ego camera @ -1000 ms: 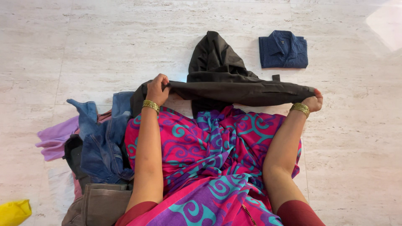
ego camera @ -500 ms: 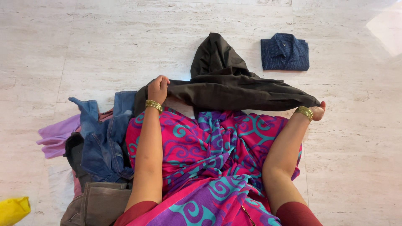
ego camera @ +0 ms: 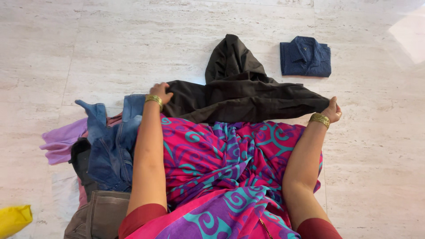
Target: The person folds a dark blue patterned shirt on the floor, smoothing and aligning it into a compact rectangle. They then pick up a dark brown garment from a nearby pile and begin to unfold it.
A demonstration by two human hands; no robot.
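A dark brown pair of trousers [ego camera: 248,95] lies stretched across the pale stone floor in front of my lap. My left hand [ego camera: 160,91] grips its left end. My right hand [ego camera: 333,110] pinches its right end near the floor. One leg of the trousers bunches up toward the far side. Both wrists wear gold bangles. My lap is covered by a pink, purple and teal patterned cloth [ego camera: 221,159].
A folded navy shirt [ego camera: 305,56] lies on the floor at the far right. At my left sits a heap of clothes: blue jeans [ego camera: 108,141], a lilac garment [ego camera: 59,139], grey-brown trousers [ego camera: 104,214]. A yellow item [ego camera: 13,219] shows at the bottom left corner.
Both hands have lowered the dark trousers from a raised, taut fold down onto the floor. My left hand moved slightly left and flattened onto the cloth.
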